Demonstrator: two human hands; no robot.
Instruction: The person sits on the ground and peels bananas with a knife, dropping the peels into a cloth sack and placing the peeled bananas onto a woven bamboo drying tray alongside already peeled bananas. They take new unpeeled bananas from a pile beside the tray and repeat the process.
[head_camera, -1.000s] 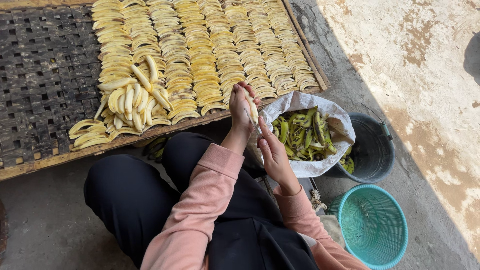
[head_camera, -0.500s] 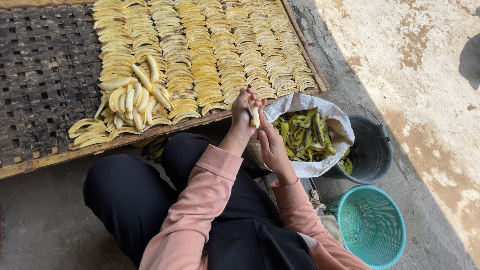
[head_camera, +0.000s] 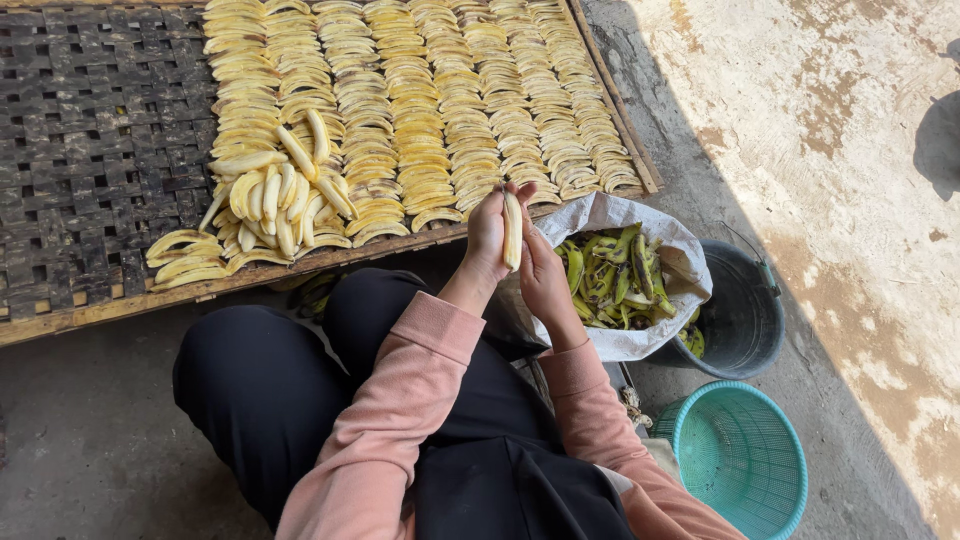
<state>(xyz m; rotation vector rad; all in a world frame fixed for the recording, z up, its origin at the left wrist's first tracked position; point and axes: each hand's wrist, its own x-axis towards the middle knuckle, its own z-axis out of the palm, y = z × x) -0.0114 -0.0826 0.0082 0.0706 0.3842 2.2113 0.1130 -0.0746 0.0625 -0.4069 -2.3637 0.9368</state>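
The left hand closes around a peeled banana, holding it upright by its lower half with the pale tip pointing up; the right hand is just beside it on the side away from the woven drying tray, fingers curled against the fruit, though whether it grips a blade or only steadies the banana cannot be told. The banana sits just below the tray's near wooden edge, above the person's lap.

On the tray, neat rows of sliced bananas fill the half nearest the hands, and a loose pile of whole peeled bananas lies at the tray's near edge, at the foot of the rows where they meet the bare weave. Off the tray's near corner stands a white sack of green peels, with a dark bucket touching it on the far side and a teal plastic basket farther from the tray still.

To handle this step well, it seems wise to keep the left grip light so the soft flesh does not bruise or snap, support the fruit along its length, and work over the lap, close to the tray, so pieces go straight onto the weave
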